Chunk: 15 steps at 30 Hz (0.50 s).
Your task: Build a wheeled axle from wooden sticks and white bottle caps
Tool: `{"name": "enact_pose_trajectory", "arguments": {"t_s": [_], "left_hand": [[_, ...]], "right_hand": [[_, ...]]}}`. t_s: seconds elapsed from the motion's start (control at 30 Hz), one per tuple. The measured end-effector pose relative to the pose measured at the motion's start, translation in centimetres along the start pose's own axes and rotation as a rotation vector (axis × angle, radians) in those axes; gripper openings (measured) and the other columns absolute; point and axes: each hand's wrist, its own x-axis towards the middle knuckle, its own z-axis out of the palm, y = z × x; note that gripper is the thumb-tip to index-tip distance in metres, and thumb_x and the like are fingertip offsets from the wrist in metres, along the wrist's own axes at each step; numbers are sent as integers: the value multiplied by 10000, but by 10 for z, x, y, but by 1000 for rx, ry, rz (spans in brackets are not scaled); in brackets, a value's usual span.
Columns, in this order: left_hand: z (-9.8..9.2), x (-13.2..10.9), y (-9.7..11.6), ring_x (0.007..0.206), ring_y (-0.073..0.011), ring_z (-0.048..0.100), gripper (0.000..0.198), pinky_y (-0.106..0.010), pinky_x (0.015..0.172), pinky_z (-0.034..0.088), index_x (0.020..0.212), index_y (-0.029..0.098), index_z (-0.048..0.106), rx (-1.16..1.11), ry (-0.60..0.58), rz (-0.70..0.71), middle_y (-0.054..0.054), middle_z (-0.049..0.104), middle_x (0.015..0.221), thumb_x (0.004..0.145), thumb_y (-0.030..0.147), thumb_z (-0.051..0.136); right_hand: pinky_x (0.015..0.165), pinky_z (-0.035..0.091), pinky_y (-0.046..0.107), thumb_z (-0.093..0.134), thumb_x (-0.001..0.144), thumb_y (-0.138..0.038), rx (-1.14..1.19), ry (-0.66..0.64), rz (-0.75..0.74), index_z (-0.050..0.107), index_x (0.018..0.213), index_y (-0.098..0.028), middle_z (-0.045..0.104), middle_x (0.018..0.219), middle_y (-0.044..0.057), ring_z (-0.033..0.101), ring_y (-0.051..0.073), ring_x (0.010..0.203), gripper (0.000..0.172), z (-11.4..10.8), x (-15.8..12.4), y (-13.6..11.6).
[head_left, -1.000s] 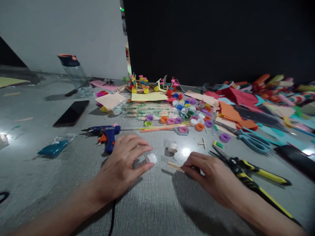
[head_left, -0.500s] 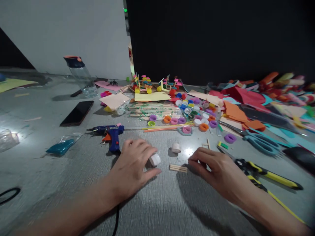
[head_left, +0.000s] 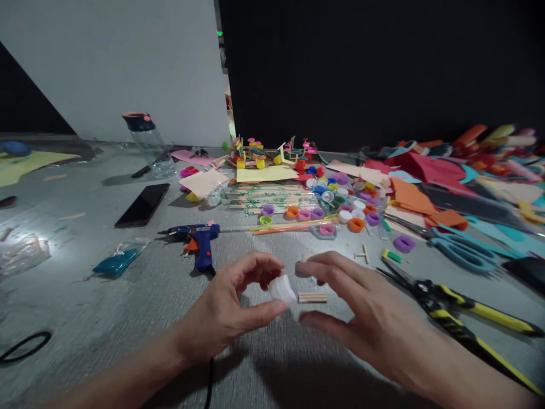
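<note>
The white cap (head_left: 283,289) is now pinched by the left hand (head_left: 227,304). The right hand (head_left: 366,309) is spread wider beside the sticks (head_left: 313,297), seemingly freed.

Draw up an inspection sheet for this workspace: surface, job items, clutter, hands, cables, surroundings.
Surface: grey brushed-looking tabletop, thin pale scraps at left.
Job items: white round plastic cap, held; short pale wooden sticks, lying side by side.
Clutter: blue plastic glue gun, colourful round plastic caps, black-and-yellow metal pliers.
Hands: left hand holds the cap; right hand open, sticks visible within its spread.
Cables: thin black cable emerging below left forearm, ends unseen.
Surroundings: pale grey panel and black panel behind.
</note>
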Motion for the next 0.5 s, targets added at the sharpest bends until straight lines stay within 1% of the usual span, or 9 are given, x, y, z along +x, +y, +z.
{"name": "enact_pose_trajectory", "arguments": {"t_s": [0.07,0.13,0.2,0.27,0.4,0.5], "left_hand": [[2,0,1,986,-204,686,350,-329,865,569,1134,222,642,-122,-22,-23,-67,710,1074,816,262,781],[3,0,2,989,-203,687,342,-321,861,571,1122,223,643,-177,-28,-38,-66,709,1067,813,258,785],[3,0,3,1014,-207,683,341,-324,871,568,1127,227,644,-206,-33,-55,-70,706,1089,817,255,783],[3,0,4,1024,-208,681,348,-324,870,566,1141,231,641,-240,-36,-71,-76,703,1119,822,254,779],[2,0,5,1004,-208,688,377,-326,848,567,1183,234,639,-293,-78,-88,-89,706,1151,835,280,777],[1,-1,6,1017,-225,701,479,-334,859,573,1225,250,647,-284,-102,-70,-87,721,1158,784,262,835]], "right_hand": [[880,558,408,620,1012,-318,15,-3,-54,485,1343,-187,595,1263,136,609,271,1112,380,4,7,-6],[850,556,412,619,1005,-261,35,1,-78,512,1295,-176,606,1225,124,608,268,1070,320,8,12,-9],[836,548,399,610,1002,-210,81,24,-75,537,1238,-173,615,1188,109,606,254,1037,250,10,15,-10],[837,539,381,606,1003,-194,128,48,-66,549,1213,-179,616,1171,99,603,238,1027,218,11,16,-10],[831,521,364,623,986,-159,195,48,-36,546,1218,-202,624,1138,80,603,227,1007,248,12,15,-10],[815,511,352,645,967,-139,242,62,-14,551,1170,-216,634,1106,66,609,218,981,236,14,16,-10]]}}
